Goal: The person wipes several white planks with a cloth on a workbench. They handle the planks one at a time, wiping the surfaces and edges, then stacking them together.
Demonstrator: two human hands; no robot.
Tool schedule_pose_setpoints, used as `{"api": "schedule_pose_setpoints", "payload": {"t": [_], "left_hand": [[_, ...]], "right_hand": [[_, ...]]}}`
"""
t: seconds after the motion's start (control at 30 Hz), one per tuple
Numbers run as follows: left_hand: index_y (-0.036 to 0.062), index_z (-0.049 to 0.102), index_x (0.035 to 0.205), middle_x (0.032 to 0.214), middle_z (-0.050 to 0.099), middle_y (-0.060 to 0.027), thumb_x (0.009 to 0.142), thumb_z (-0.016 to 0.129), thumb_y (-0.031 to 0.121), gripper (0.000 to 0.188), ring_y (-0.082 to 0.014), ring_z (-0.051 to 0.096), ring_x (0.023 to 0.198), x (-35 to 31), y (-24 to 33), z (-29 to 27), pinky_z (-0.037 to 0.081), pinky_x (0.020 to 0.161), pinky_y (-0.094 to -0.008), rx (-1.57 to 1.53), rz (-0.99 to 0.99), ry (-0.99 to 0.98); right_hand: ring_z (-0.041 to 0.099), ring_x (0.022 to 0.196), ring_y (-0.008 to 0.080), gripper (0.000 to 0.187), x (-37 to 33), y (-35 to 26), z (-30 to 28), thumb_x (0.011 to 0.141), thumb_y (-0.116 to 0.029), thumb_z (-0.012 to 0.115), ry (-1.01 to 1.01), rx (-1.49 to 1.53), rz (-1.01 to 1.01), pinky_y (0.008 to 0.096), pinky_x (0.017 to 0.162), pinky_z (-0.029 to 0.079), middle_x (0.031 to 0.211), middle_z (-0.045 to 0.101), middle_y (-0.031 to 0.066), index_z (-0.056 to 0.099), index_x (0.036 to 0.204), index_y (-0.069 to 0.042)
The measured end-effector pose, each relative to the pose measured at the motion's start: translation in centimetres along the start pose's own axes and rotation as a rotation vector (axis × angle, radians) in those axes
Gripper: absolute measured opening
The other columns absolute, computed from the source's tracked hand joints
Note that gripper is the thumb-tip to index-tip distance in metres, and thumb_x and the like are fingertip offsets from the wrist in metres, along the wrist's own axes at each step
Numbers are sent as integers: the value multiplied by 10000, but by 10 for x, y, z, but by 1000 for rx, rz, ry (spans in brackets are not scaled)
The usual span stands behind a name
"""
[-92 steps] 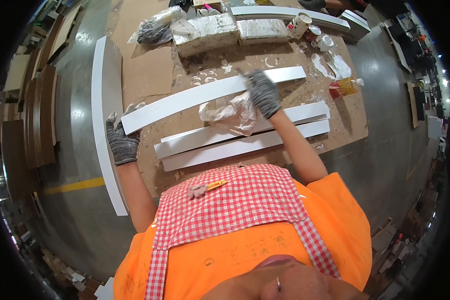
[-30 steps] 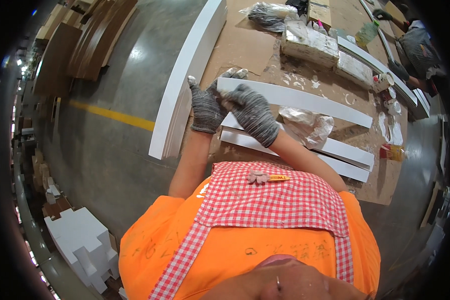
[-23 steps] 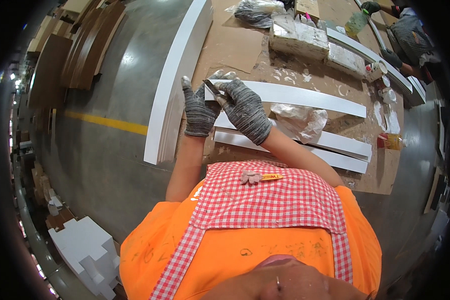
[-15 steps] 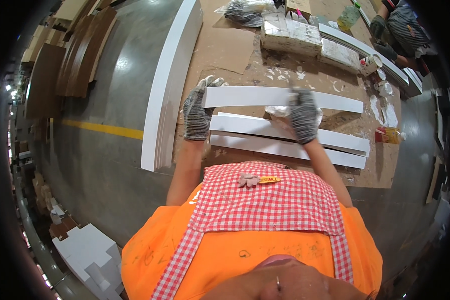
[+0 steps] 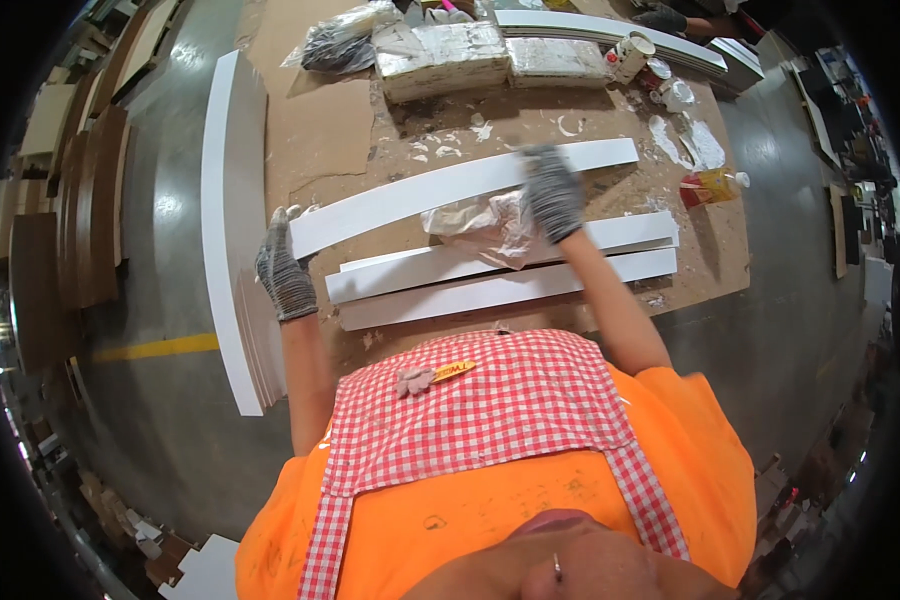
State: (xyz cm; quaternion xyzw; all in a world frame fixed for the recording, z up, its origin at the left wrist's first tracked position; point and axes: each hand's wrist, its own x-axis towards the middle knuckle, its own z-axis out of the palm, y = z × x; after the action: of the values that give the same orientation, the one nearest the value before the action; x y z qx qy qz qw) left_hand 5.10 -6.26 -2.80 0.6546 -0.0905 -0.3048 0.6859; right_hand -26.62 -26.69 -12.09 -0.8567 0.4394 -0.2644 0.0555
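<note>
A long white strip (image 5: 410, 203) lies across my front, slightly raised at its left end. My left hand (image 5: 288, 270), in a grey striped glove, is closed round that end. Over the strip's right part is my right hand (image 5: 552, 195) in a similar glove; its fingers are smeared by motion. Beside its wrist, crumpled whitish sheeting (image 5: 490, 228) overlaps a second white strip (image 5: 410, 270); whether the right hand holds any of it I cannot tell. Nearest me another white strip (image 5: 510, 288) lies roughly parallel.
A stack of long white boards (image 5: 232, 240) lines the left side of the brown, stained worktable (image 5: 320, 130). At the back are wrapped blocks (image 5: 440, 60), a plastic bag (image 5: 345, 40) and more white strips (image 5: 610, 32). Cups (image 5: 632, 55) and a bottle (image 5: 712, 187) stand right. A co-worker's gloved hand (image 5: 660, 17) shows far right.
The whole view has swung, so the table appears farther left and tilted. My right hand has moved rightward along the strip, and more crumpled sheeting shows. My left hand keeps its hold.
</note>
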Motion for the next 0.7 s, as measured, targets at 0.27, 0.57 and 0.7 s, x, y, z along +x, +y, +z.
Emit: {"api": "schedule_pose_setpoints", "payload": {"t": [0.27, 0.57, 0.7], "left_hand": [[-3, 662, 1052, 961, 655, -82, 920, 563, 316, 359, -145, 613, 868, 27, -16, -4, 550, 655, -280, 127, 108, -1], [-1, 676, 958, 692, 610, -60, 930, 516, 398, 431, -96, 527, 497, 34, -26, -14, 384, 394, -219, 238, 108, -20], [10, 682, 939, 643, 576, -36, 924, 475, 486, 519, -96, 489, 467, 26, -17, -6, 370, 399, -215, 146, 46, -3]], "right_hand": [[599, 922, 351, 264, 1, 166, -39, 823, -237, 620, -34, 20, 434, 386, 807, 475, 948, 640, 195, 617, 989, -33], [616, 885, 329, 231, 30, 252, -36, 859, -242, 589, 259, -64, 360, 399, 790, 472, 894, 650, 161, 636, 980, -50], [614, 922, 332, 278, 108, 232, -11, 835, -296, 622, 189, 101, 226, 385, 813, 473, 992, 657, 155, 655, 1010, -83]]}}
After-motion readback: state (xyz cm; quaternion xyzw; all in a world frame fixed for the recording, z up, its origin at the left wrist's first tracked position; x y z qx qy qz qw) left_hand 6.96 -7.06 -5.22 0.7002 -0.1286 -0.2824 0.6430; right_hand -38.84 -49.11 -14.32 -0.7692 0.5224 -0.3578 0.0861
